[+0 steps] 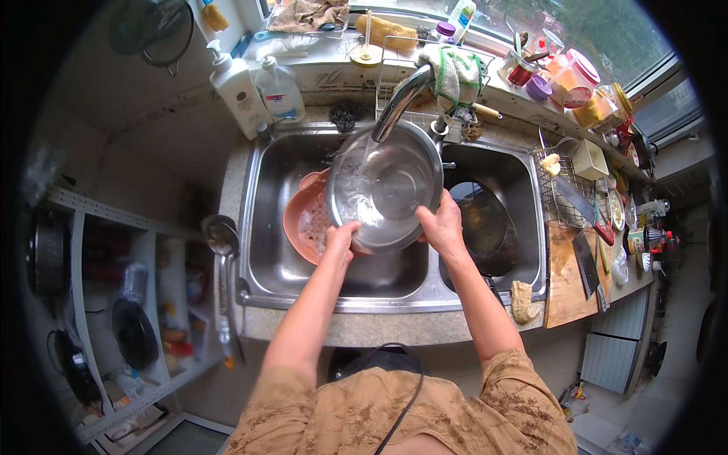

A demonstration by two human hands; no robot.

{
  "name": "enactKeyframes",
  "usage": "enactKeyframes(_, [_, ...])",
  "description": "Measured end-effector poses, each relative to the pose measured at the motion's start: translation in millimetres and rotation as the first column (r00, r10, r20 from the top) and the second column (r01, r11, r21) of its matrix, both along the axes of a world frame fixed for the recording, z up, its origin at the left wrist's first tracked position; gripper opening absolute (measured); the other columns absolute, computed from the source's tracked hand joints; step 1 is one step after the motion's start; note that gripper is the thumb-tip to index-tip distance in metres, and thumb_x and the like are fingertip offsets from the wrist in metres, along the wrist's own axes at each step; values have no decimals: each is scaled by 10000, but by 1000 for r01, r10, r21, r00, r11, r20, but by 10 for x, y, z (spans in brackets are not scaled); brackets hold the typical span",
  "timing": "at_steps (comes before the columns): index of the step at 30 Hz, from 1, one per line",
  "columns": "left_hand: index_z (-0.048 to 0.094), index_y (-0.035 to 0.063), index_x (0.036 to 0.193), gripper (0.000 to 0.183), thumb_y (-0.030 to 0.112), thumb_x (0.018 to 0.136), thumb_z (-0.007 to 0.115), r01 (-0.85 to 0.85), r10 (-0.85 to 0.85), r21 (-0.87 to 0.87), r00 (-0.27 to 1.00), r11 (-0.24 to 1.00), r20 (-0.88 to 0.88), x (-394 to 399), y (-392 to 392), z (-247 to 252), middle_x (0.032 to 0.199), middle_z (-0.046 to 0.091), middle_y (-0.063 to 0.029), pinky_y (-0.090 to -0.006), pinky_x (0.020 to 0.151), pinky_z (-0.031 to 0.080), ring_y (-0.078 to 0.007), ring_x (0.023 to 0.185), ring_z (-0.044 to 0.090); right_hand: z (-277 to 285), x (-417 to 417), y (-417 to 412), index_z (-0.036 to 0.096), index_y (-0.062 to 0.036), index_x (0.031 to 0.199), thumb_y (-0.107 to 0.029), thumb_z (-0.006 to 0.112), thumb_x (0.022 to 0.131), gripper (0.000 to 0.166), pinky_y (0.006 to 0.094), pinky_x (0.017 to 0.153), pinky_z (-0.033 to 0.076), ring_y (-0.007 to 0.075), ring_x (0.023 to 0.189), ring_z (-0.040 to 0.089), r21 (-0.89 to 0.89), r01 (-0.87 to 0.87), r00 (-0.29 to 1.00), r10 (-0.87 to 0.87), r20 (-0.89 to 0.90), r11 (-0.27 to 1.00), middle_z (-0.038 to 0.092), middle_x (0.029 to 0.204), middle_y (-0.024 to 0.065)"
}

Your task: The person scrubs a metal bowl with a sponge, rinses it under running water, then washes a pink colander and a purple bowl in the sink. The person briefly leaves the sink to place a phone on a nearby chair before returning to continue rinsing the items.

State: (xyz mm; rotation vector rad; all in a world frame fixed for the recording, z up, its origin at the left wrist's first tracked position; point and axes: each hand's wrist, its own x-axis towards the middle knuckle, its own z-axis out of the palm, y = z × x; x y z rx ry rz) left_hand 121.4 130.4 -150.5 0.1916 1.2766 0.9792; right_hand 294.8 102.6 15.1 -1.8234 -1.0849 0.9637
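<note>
Both hands hold a stainless steel basin under the chrome faucet, tilted toward the left. My left hand grips its near rim, and my right hand grips the rim at the lower right. Water runs from the spout into the basin. Partly hidden beneath it, a pink plastic colander or bowl sits in the left bowl of the steel double sink. In the right sink bowl lies a dark round pan with liquid in it.
Pump bottles stand behind the sink's left corner. A green-striped cloth hangs by the faucet. To the right, a cleaver lies on a wooden cutting board, below a knife on a wire rack. Large spoons lie along the left counter edge.
</note>
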Motion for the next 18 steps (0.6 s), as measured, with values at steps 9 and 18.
enactKeyframes(9, [509,-9,1047,434,324,772,549,154,-149,-42,982,987,113,-989,-166,1101,968,592,-126,-355,655,530,-224,849,603,-408,-141,-11,559,64,786,-83,559,684,179,270,389,491,179,514,567,-290,-239,853,59,-518,927,564,655,94])
enactKeyframes(18, [287,-9,1191,573,72,657,478,450,-395,103,854,887,-338,-594,-253,1530,892,554,-163,-320,431,554,-258,662,621,-1360,103,92,561,9,766,-27,566,650,121,369,493,505,208,565,576,-385,-140,710,-179,-681,912,559,661,89])
